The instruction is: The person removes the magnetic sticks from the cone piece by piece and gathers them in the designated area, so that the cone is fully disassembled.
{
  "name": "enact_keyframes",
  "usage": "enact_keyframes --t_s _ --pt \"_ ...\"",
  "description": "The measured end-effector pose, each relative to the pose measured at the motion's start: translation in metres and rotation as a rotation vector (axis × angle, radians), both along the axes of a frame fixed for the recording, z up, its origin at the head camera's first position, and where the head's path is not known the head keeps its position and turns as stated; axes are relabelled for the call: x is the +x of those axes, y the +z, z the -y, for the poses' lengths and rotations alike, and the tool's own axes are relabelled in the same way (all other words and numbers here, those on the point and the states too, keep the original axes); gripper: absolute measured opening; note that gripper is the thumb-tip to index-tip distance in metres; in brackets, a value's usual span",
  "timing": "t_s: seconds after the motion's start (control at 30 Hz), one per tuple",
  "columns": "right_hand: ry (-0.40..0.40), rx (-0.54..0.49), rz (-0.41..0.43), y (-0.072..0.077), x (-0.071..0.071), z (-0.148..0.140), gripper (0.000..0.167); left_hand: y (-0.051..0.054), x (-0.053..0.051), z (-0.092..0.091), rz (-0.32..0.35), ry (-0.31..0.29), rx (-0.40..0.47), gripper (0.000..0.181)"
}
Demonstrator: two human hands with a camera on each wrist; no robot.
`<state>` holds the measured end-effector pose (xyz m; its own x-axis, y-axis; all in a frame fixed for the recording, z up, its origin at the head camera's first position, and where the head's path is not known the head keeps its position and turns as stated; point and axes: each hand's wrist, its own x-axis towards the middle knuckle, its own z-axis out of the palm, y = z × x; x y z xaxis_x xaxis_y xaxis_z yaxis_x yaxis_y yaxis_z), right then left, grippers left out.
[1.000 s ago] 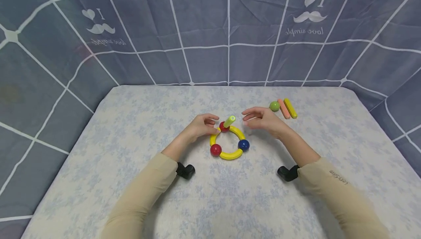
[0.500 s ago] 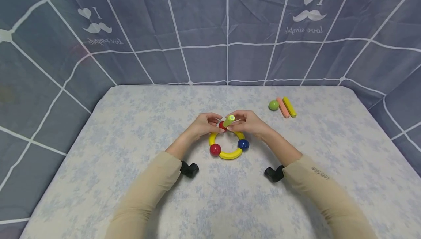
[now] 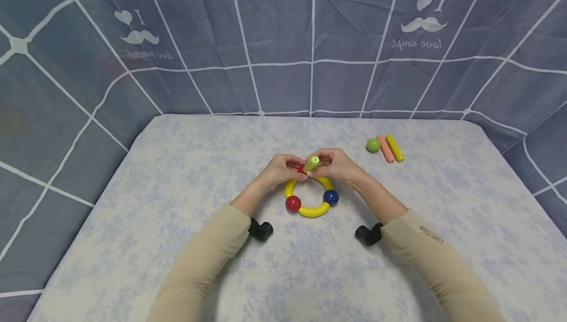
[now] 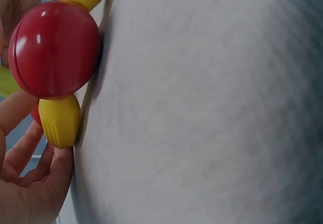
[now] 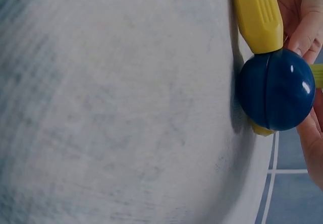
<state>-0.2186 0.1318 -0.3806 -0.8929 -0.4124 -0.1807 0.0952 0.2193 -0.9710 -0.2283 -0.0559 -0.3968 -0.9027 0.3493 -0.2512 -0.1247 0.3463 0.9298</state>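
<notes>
On the table lies a ring of yellow curved pieces, joined by a near red ball, a blue ball and a far red ball. From the far red ball a light-green stick rises at a tilt. My left hand grips that ball from the left, my right hand from the right, thumbs on the near side; fingers partly hide it. The near red ball fills much of the left wrist view's upper left; the blue ball covers part of the right hand in its wrist view.
A green ball, a pink stick and a yellow stick lie together at the back right of the table, which has a pale patterned cloth. Behind it hangs a blue-grey curtain with white lines.
My right hand has come left from beside the ring to the far red ball. My left hand has shifted slightly right and closed around that ball.
</notes>
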Motion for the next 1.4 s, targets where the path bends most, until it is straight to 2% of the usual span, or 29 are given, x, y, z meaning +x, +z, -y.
enact_keyframes --t_s 0.13,0.37,0.57,0.83,1.0,1.17,1.4 --pt "-0.006 0.024 -0.005 0.0 0.0 0.001 0.035 -0.001 0.001 -0.001 0.01 0.023 -0.011 0.033" --pt "-0.042 0.044 -0.018 -0.001 -0.004 0.004 0.025 -0.001 0.0 -0.002 -0.003 0.021 -0.005 0.032" --pt "-0.048 0.018 -0.008 -0.001 -0.008 0.003 0.024 0.0 -0.001 -0.003 -0.014 0.037 -0.026 0.031" --pt "-0.077 0.013 0.052 0.0 -0.013 0.003 0.035 -0.002 -0.001 -0.006 -0.002 0.048 -0.013 0.029" --pt "-0.111 0.002 0.095 -0.001 -0.015 0.008 0.033 -0.002 -0.001 -0.003 0.008 0.054 -0.027 0.029" --pt "-0.151 -0.059 0.15 -0.004 -0.019 0.011 0.032 -0.002 -0.001 -0.001 0.015 0.064 -0.04 0.03" --pt "-0.152 -0.05 0.163 -0.005 -0.024 0.007 0.035 -0.001 -0.004 -0.004 0.027 0.049 -0.048 0.031"
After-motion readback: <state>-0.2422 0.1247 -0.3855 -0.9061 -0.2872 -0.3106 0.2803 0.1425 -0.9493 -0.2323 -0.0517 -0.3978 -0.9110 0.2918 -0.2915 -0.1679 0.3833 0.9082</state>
